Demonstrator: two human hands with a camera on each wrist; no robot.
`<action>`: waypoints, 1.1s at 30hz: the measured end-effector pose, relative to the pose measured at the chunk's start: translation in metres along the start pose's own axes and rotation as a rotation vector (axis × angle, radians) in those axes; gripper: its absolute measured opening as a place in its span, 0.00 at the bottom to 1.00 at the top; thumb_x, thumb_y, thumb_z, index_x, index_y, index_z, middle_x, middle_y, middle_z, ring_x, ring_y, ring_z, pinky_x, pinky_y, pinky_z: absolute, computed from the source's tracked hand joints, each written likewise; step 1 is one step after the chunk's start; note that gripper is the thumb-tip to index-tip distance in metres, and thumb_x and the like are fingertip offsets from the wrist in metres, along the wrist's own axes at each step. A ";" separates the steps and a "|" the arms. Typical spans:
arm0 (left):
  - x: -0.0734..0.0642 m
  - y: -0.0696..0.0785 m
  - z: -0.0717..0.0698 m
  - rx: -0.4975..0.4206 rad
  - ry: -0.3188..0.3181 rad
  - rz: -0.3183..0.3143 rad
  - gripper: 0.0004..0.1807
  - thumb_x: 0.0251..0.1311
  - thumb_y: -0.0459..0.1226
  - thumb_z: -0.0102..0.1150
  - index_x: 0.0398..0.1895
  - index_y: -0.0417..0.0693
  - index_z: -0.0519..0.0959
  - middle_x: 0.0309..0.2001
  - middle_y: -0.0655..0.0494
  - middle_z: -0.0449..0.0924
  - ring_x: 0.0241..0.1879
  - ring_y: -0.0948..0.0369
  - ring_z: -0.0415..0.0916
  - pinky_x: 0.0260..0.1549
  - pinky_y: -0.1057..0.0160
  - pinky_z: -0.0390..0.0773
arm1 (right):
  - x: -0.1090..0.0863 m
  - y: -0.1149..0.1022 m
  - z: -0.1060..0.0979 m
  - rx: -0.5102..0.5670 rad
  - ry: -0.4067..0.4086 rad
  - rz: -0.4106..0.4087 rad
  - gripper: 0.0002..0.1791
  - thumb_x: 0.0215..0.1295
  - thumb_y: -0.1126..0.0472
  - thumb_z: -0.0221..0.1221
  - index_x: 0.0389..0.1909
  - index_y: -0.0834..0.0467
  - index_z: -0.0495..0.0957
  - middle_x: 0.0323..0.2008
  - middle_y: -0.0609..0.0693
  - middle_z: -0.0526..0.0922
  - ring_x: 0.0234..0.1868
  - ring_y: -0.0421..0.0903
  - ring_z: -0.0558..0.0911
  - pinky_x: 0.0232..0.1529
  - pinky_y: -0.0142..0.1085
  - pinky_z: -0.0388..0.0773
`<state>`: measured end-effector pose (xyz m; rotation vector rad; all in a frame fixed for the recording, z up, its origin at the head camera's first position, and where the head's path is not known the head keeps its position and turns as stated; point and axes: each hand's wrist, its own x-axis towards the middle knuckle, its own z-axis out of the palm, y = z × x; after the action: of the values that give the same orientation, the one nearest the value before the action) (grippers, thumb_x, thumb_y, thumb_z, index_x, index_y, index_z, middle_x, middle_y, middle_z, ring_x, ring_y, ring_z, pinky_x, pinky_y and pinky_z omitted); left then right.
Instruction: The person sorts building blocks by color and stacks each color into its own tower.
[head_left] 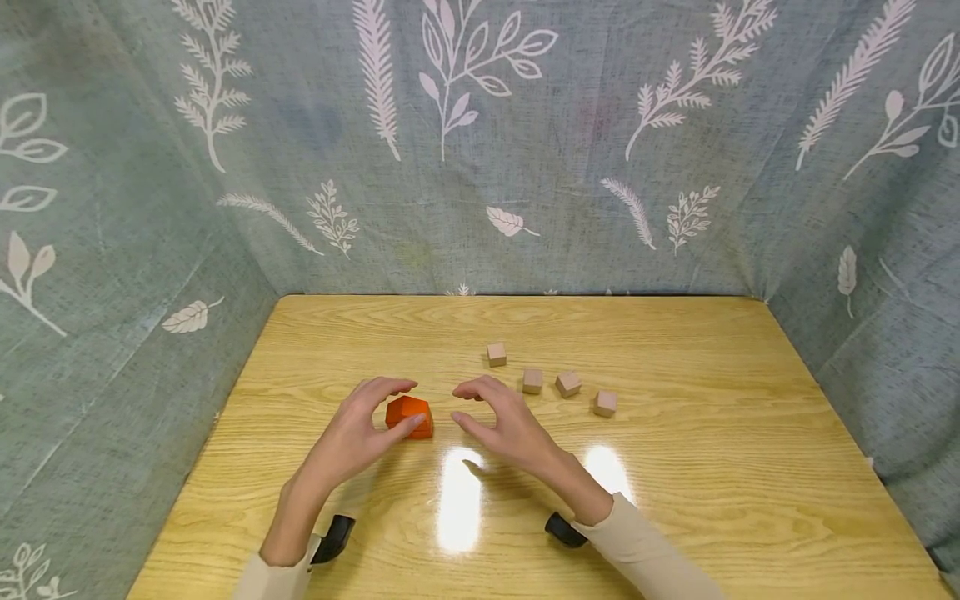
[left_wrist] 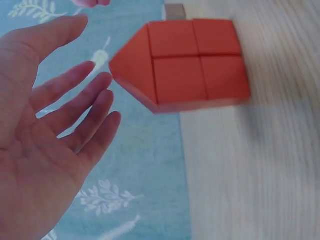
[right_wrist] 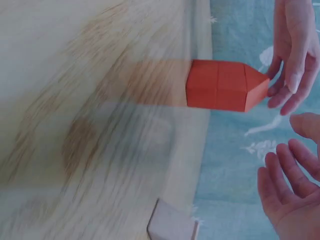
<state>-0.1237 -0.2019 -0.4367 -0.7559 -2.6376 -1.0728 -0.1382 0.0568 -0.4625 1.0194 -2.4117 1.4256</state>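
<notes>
An orange-red house-shaped block [head_left: 406,406] stands upright on the wooden table. Grooves split its sides into squares, and its top slopes to a point, as the left wrist view shows [left_wrist: 200,62]. My left hand [head_left: 360,429] is raised beside it, fingers spread and gently bent. In the head view its thumb overlaps the block's front; in the left wrist view the fingertips lie close to the peak, and contact cannot be made out. To the block's right hovers my right hand [head_left: 510,421], relaxed, with nothing between thumb and fingers.
Several small plain wooden cubes lie behind and right of my right hand, among them one cube [head_left: 497,354] farthest back and another cube [head_left: 604,403] farthest right. A grey-green leaf-patterned cloth [head_left: 465,208] hangs along the table's back and sides.
</notes>
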 end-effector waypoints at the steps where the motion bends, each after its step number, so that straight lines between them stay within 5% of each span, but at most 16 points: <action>1: 0.001 0.002 0.001 0.002 0.009 0.009 0.24 0.60 0.38 0.75 0.59 0.43 0.81 0.55 0.50 0.83 0.56 0.51 0.78 0.53 0.46 0.79 | -0.002 0.000 -0.003 -0.006 0.005 0.003 0.14 0.71 0.62 0.65 0.55 0.59 0.80 0.51 0.52 0.83 0.53 0.51 0.82 0.54 0.49 0.81; 15: 0.015 0.028 0.023 -0.089 0.041 0.128 0.17 0.62 0.32 0.72 0.54 0.44 0.83 0.50 0.54 0.84 0.44 0.57 0.80 0.40 0.57 0.85 | -0.025 0.015 -0.037 -0.056 0.094 -0.028 0.13 0.68 0.67 0.67 0.51 0.60 0.81 0.47 0.51 0.84 0.48 0.52 0.83 0.50 0.48 0.82; 22: 0.020 0.039 0.041 -0.149 -0.032 0.139 0.14 0.65 0.33 0.70 0.53 0.44 0.83 0.47 0.56 0.85 0.40 0.56 0.81 0.32 0.59 0.83 | -0.034 0.021 -0.054 -0.082 0.120 0.036 0.15 0.66 0.70 0.68 0.52 0.61 0.80 0.48 0.57 0.84 0.50 0.50 0.83 0.50 0.51 0.82; 33: 0.025 0.051 0.065 -0.198 -0.100 0.180 0.12 0.67 0.32 0.67 0.52 0.42 0.83 0.46 0.53 0.86 0.40 0.63 0.80 0.39 0.62 0.84 | -0.044 0.039 -0.081 -0.213 0.190 0.072 0.16 0.65 0.69 0.69 0.52 0.65 0.81 0.47 0.58 0.84 0.47 0.54 0.84 0.47 0.52 0.83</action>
<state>-0.1174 -0.1161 -0.4443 -1.0916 -2.5071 -1.2868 -0.1454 0.1566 -0.4664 0.7220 -2.4174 1.1930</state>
